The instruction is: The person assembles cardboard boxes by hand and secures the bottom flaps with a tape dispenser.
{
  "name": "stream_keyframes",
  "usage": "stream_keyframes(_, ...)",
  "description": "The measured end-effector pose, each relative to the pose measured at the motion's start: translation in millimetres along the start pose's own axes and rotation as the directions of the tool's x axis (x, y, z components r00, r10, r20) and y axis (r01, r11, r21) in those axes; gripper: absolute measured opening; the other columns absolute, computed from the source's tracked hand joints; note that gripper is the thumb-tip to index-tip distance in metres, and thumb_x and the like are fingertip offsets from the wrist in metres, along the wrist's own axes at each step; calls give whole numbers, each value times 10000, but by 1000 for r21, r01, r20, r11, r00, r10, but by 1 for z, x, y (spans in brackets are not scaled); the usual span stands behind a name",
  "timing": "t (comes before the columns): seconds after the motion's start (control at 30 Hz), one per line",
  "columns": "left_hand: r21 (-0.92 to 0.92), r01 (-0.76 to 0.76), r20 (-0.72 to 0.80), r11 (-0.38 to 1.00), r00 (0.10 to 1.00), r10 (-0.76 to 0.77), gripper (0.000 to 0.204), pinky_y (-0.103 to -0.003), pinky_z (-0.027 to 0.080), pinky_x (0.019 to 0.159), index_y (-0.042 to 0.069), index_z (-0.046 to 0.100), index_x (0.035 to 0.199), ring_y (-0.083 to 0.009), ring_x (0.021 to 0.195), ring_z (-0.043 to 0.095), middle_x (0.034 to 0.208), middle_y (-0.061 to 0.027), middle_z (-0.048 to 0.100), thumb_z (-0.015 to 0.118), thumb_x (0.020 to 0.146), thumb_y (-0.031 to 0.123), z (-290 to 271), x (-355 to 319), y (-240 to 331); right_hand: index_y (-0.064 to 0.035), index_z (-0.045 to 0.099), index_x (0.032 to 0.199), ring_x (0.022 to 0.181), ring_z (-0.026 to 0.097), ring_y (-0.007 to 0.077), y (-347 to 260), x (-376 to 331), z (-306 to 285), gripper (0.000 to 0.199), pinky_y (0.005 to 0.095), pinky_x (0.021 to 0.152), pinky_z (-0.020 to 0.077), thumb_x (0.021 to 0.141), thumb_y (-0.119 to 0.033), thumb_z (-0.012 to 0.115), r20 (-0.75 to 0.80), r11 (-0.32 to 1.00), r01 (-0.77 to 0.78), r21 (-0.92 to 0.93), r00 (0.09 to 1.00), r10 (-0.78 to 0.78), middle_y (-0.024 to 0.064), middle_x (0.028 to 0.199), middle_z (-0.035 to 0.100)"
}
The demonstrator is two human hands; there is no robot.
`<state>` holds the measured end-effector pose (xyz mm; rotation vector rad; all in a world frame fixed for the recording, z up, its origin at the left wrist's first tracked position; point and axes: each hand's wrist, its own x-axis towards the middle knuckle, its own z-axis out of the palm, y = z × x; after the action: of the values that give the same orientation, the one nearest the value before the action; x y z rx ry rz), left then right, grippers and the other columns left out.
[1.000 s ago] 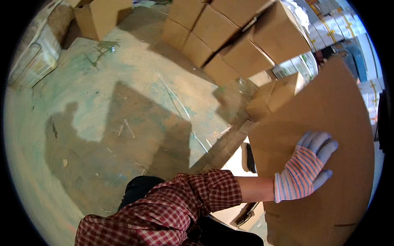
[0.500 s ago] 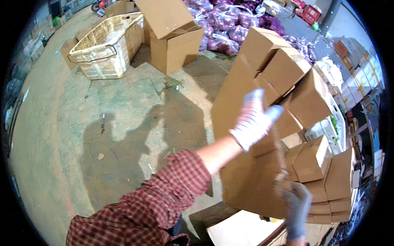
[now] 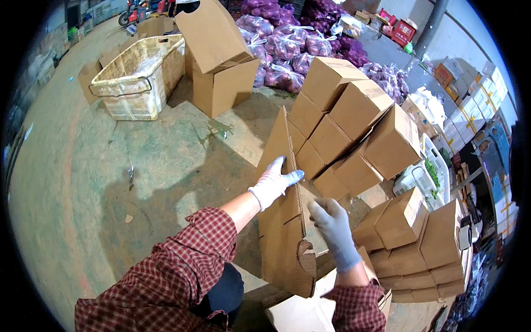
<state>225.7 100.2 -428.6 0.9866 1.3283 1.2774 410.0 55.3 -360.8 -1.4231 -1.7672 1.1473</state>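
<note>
A flattened cardboard box [image 3: 279, 232] stands on edge in front of me, its corrugated edges facing up and right. My left hand [image 3: 275, 183], in a white glove with blue fingertips, grips its upper part, the thumb lying across the edge. My right hand [image 3: 334, 231], in a grey glove, is just right of the flattened box. Its fingers are curled in and slightly blurred, and I see nothing in them. A torn, rough spot shows at the box's lower right edge. White-faced cardboard [image 3: 301, 314] lies below it.
Closed cartons [image 3: 359, 108] stand in rows on the right, with more cartons [image 3: 406, 218] nearer me. A white crate [image 3: 428, 171] holds greens. At the back are a dirty white tub [image 3: 130, 99], an open carton [image 3: 221, 91] and bagged purple produce [image 3: 285, 47].
The flattened box has swung left and turned more edge-on, uncovering cartons behind it. My left hand moved left and down with it. My right hand came up and left, away from its lower corner.
</note>
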Motion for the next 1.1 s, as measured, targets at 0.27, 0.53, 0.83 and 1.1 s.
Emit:
stream_keyframes(0.27, 77, -36, 8, 996, 999, 35, 869, -351, 479, 880, -16, 274, 1403, -289, 1205, 456, 1394, -219, 366, 739, 775, 365, -9, 6, -12, 87, 575, 1107, 835, 566, 137, 20, 27, 28, 560, 261, 720, 462, 845, -400, 661, 209, 970, -155, 184, 971, 116, 73, 938, 616)
stream_keyframes(0.53, 305, -35, -37, 952, 998, 49, 803, -343, 532, 742, -16, 340, 1359, -289, 991, 601, 1283, -231, 472, 737, 686, 167, -18, -2, 20, 44, 633, 954, 757, 654, 308, 30, 31, 20, 410, 371, 703, 502, 832, -348, 626, -72, 921, 125, -369, 984, -163, 215, 788, 660)
stream_keyframes(0.83, 521, -174, 236, 835, 970, 55, 572, -256, 468, 484, 89, 535, 1259, -106, 581, 554, 888, -71, 658, 518, 703, -42, -69, -22, 51, 27, 605, 653, 688, 619, 408, 27, 30, -48, 228, 454, 632, 503, 697, -195, 637, -151, 641, 95, -761, 936, -317, 257, 713, 608)
stream_keyframes(1.1, 578, -227, 486, 784, 867, -107, 635, -187, 368, 412, 143, 520, 1312, -9, 466, 460, 802, 13, 657, 455, 713, -56, -112, -48, 91, 67, 613, 681, 727, 602, 433, 54, -3, -100, 317, 463, 675, 488, 698, -248, 588, -335, 753, -134, -644, 934, -121, 283, 718, 597)
